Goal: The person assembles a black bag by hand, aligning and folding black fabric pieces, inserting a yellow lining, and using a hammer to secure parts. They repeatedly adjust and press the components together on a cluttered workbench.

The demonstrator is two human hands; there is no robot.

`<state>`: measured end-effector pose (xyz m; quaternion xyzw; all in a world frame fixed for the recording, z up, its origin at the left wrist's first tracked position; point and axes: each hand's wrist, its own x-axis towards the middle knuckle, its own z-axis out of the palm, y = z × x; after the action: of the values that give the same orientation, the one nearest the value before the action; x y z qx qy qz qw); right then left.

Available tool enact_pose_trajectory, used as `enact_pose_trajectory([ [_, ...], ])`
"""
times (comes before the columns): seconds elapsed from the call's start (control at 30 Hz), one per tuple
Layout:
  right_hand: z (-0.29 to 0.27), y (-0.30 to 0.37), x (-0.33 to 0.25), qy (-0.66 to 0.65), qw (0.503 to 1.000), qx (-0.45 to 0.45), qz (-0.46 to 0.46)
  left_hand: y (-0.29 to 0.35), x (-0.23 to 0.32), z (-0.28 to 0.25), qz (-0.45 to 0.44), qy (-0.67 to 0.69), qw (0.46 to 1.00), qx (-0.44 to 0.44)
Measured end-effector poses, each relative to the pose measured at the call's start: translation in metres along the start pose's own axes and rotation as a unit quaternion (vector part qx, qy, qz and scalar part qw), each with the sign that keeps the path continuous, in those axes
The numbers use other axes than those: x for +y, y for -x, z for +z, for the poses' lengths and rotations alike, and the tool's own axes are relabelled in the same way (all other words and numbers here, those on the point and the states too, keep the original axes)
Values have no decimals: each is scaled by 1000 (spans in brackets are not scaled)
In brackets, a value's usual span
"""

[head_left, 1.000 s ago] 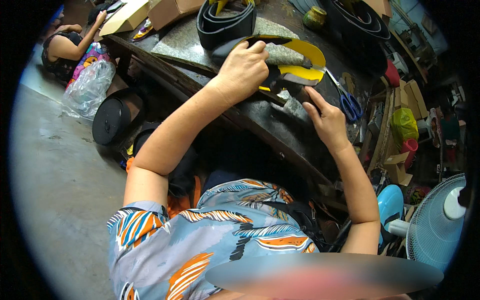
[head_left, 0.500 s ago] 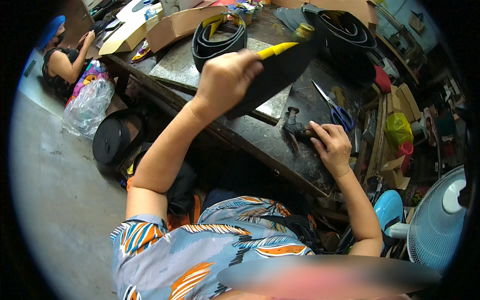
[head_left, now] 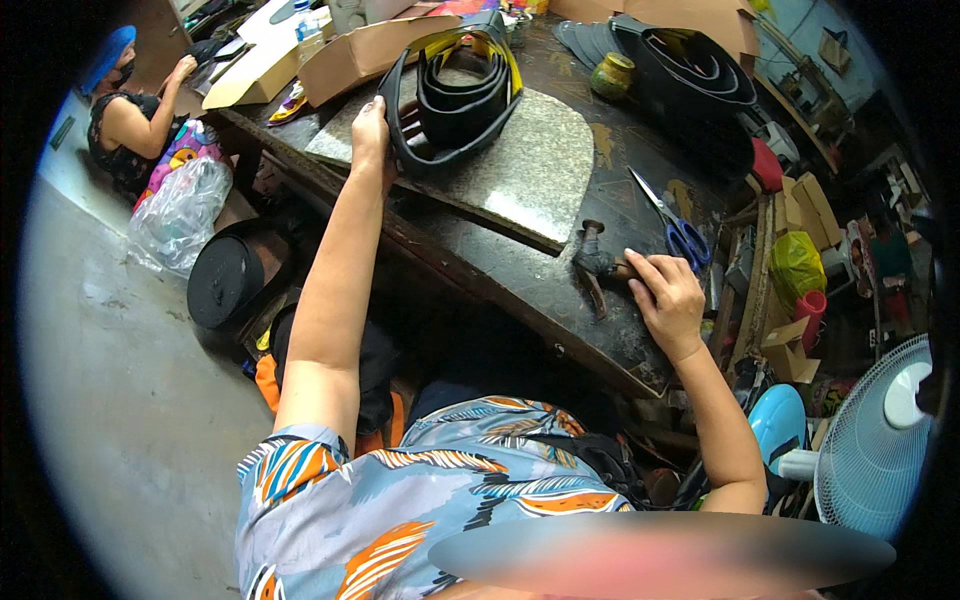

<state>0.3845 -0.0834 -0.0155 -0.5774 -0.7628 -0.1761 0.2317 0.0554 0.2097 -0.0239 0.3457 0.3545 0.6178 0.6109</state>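
Observation:
On the far left part of a speckled stone slab point(head_left: 540, 170) stands a loose coil of wide black strip point(head_left: 440, 160) with yellow showing on its inner side. My left hand point(head_left: 371, 138) grips the coil's outer left side, its fingers partly hidden behind the strip. A hammer point(head_left: 597, 262) with a dark wrapped head lies near the table's front edge. Around its handle close the fingers of my right hand point(head_left: 668, 298), which rests on the tabletop. Blue-handled scissors point(head_left: 682, 236) lie just beyond that hand.
A larger black roll point(head_left: 690, 105) stands at the back right, next to a small yellowish jar point(head_left: 612, 76). Cardboard point(head_left: 375, 58) lines the table's far left. A white fan point(head_left: 875, 450) is at the right. Across the room sits another person point(head_left: 130, 130) in a blue head covering.
My left hand has swung left and away from me, carrying the black strip off the front of the slab to the coil. My right hand stays at the hammer.

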Motion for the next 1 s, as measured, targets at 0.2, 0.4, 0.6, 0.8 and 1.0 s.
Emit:
enact_pose_trajectory([
  [0.2,-13,-56,-24,-76,997,13,-15,6,-37,12,18,-67,997,-28],
  [0.4,14,-140,-70,-86,986,47,-133,3,-56,5,214,-266,939,43],
  [0.6,71,-185,-90,-16,993,6,-114,12,-52,4,216,-221,951,23],
  [0.8,59,-205,-71,-28,979,-14,-200,19,-52,11,206,-199,958,16],
  [1.0,55,-215,-57,58,980,-51,-183,18,-53,12,223,-286,931,-44],
])
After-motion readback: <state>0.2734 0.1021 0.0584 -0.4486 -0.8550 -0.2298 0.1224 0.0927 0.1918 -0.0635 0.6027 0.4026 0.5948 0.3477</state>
